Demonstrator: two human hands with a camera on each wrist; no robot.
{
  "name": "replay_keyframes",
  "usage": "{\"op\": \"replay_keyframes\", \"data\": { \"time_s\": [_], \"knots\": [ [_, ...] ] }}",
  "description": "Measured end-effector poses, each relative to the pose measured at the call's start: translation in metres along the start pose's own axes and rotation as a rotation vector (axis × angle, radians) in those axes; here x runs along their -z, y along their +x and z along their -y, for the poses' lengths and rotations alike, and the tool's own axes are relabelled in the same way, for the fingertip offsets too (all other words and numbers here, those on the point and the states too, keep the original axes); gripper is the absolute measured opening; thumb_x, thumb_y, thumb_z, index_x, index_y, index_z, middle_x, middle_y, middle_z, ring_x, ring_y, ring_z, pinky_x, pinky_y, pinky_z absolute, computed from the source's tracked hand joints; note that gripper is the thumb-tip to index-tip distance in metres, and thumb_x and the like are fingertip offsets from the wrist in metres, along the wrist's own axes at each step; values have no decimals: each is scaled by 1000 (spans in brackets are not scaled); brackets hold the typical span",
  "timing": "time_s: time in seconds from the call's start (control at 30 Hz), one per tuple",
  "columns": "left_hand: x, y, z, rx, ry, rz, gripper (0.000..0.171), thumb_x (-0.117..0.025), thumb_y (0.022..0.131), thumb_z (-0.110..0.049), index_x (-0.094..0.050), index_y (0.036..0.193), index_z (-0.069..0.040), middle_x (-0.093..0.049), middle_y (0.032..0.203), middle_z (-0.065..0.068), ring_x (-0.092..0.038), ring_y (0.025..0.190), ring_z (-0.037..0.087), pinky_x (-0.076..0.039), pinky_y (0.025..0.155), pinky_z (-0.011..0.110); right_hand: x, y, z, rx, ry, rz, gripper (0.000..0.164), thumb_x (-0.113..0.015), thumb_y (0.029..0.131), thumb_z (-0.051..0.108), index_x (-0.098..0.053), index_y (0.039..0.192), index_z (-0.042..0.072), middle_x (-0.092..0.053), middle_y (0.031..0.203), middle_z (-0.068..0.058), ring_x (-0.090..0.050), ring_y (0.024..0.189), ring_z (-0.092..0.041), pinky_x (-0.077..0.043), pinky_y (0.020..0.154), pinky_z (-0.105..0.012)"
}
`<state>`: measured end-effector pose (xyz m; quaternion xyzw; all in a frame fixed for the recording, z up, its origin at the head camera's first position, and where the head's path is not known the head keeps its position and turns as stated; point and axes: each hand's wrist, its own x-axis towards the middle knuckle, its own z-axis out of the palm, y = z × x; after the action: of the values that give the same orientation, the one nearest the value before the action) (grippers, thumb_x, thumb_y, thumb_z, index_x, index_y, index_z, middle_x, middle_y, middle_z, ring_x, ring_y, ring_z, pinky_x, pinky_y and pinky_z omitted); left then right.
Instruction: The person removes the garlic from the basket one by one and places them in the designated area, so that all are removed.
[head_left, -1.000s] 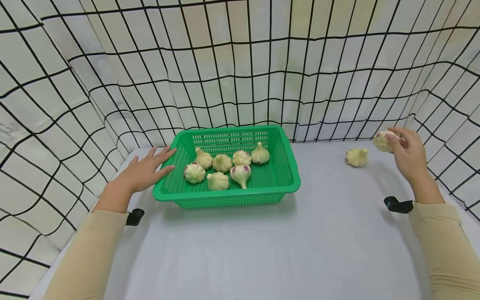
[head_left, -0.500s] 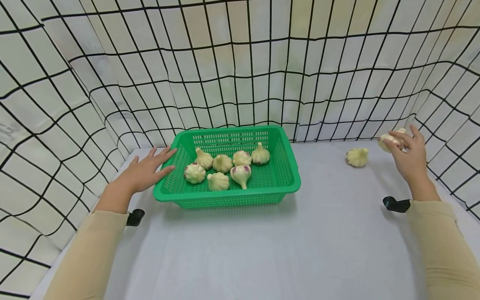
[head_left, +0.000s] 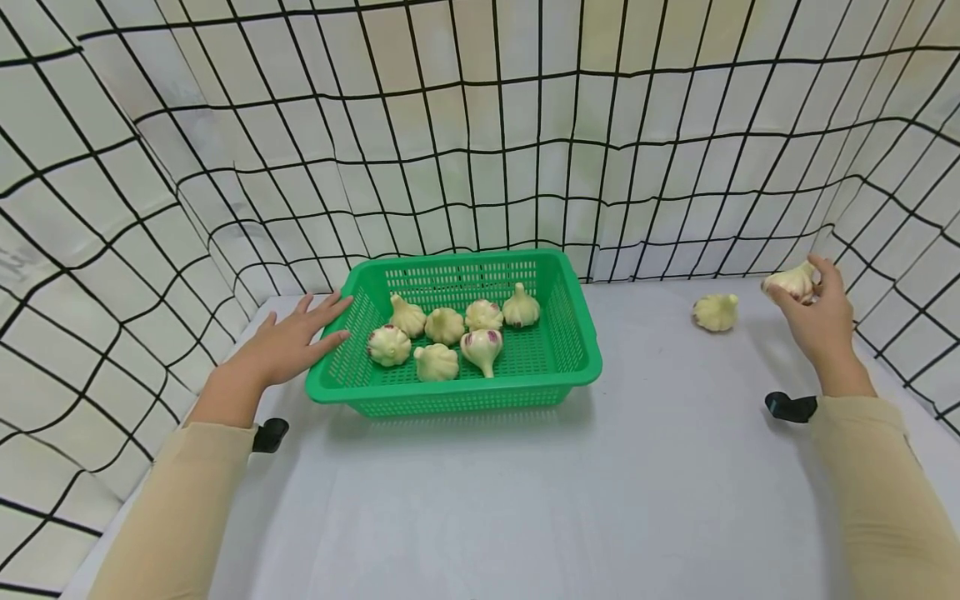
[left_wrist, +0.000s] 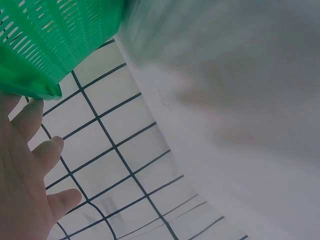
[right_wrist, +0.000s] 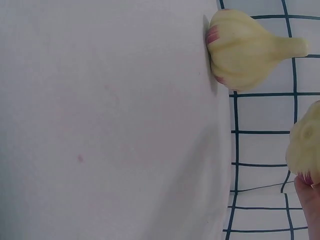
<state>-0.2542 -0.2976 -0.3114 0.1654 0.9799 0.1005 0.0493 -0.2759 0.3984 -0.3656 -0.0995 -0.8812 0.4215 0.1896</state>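
My left hand [head_left: 285, 342] lies with spread, straight fingers against the left rim of a green plastic basket [head_left: 465, 402]. In the left wrist view those fingertips meet the basket's rim [left_wrist: 35, 90]. Inside the basket sit several garlic bulbs, one with purple streaks [head_left: 482, 348] among them. Off to the right, my right hand [head_left: 821, 321] pinches a garlic bulb [head_left: 789, 284] between thumb and fingers, raised above the table. The right wrist view catches only part of this held bulb [right_wrist: 306, 145]. Just left of it, another garlic bulb [head_left: 715, 312] rests on the table.
A white table [head_left: 480, 508] spreads out under both arms. Black grid netting [head_left: 517, 150] over white sheeting rises at the back and both sides, close beyond my right hand. A dark wrist camera [head_left: 791, 408] juts out by the right cuff.
The bulb in my right hand has turned, its stem now pointing up to the right, as the fingers lifted and regripped. That hand shifted slightly. My left hand stays on the basket.
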Motion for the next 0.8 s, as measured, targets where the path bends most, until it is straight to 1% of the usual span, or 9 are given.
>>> {"op": "replay_keyframes", "data": {
  "time_s": [0.07, 0.13, 0.23, 0.27, 0.33, 0.4, 0.5, 0.63, 0.8],
  "knots": [
    [0, 0, 0, 1, -4, 0, 73, -38, 108, -55, -17, 166, -16, -11, 170, 16, 1, 153, 48, 4, 111, 78, 0, 1, -2, 6, -19, 0, 79, -55, 103, 45, -19, 165, 13, -18, 167, -23, -41, 126, -39, -37, 70, -20],
    [0, 0, 0, 2, -10, 2, 74, -38, 108, -56, -16, 166, -16, -10, 170, 16, 2, 154, 47, 4, 111, 78, 0, 2, -3, 12, -35, 4, 77, -55, 103, 45, -22, 164, 12, -17, 167, -23, -40, 128, -41, -38, 75, -28],
    [0, 0, 0, 3, -19, 5, 73, -39, 108, -55, -16, 166, -16, -10, 171, 16, 2, 154, 47, 5, 112, 78, 0, 3, -4, 14, -55, 13, 75, -55, 103, 44, -25, 163, 11, -14, 168, -22, -34, 137, -47, -38, 83, -38],
    [0, 0, 0, 2, -21, 4, 73, -39, 108, -55, -16, 166, -16, -10, 171, 16, 2, 154, 47, 5, 112, 78, 0, 3, -4, 12, -60, 15, 75, -56, 103, 43, -26, 163, 9, -15, 168, -24, -32, 139, -50, -37, 86, -41],
    [0, 0, 1, 0, -24, 3, 73, -39, 108, -54, -16, 166, -16, -10, 171, 16, 2, 154, 46, 4, 112, 78, -1, 4, -5, 12, -77, 12, 74, -57, 103, 42, -28, 162, 7, -23, 164, -29, -34, 135, -53, -36, 88, -50],
    [-1, 0, 1, 0, -25, 1, 73, -40, 108, -54, -16, 166, -16, -10, 171, 16, 2, 154, 46, 4, 112, 77, -2, 5, -6, 15, -95, 15, 74, -59, 102, 41, -30, 160, 5, -27, 160, -32, -33, 135, -56, -33, 94, -58],
    [-1, 0, 1, 1, -25, 3, 73, -40, 108, -54, -16, 166, -16, -10, 171, 15, 2, 154, 46, 4, 112, 77, -3, 7, -10, 23, -118, 31, 74, -61, 102, 39, -32, 159, 2, -31, 153, -38, -34, 133, -58, -27, 98, -67],
    [-1, 0, 1, -1, -20, 4, 73, -39, 108, -54, -17, 166, -16, -10, 171, 15, 1, 154, 47, 4, 112, 78, -3, 10, -15, 37, -132, 94, 75, -63, 102, 35, -29, 160, 2, -29, 151, -41, -34, 132, -59, -27, 100, -71],
    [-1, 1, 2, 0, -6, 2, 73, -38, 108, -55, -16, 166, -16, -11, 171, 15, 0, 153, 48, 4, 111, 78, -5, 15, -20, 85, -157, 160, 76, -67, 101, 25, -26, 160, 0, -28, 147, -44, -34, 130, -60, -35, 99, -70]
  ]
}}
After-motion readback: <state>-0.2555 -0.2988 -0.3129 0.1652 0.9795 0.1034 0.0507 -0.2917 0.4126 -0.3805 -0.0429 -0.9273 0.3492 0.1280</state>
